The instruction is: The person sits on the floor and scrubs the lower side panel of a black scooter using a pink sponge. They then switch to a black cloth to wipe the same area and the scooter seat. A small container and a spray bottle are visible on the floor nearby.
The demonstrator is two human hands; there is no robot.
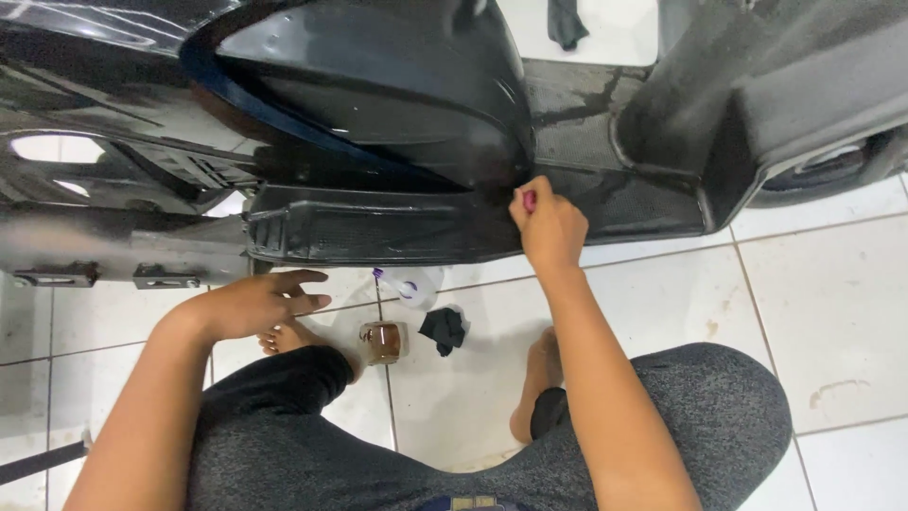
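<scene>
We see the right hand (549, 227) raised against the lower edge of a black scooter body panel (378, 227), its fingers curled tight around a small pink tool (529, 200). Only the pink end of that tool shows, poking up above the knuckles beside the thumb; its long axis seems to run roughly upright, the upper end toward the dark wheel-arch cover (378, 85), but the rest is hidden in the fist, so we cannot tell its full length or what its tip meets. The fist touches or sits just beside the ribbed footboard (643, 194).

Our left hand (255, 303) hangs open, fingers spread and pointing right, holding nothing, just below the panel's lower rail and above the left knee.

On the white tiled floor (832, 312) between our bare feet stand a small jar of brown liquid (383, 341), a crumpled black cloth (443, 328) just beside it, and a clear plastic bottle with a purple cap (409, 286) lying near the panel. Dark grout lines cross the tiles, and a few faint stains mark them on the right. Another black cloth (566, 21) lies on the floor beyond the scooter.
</scene>
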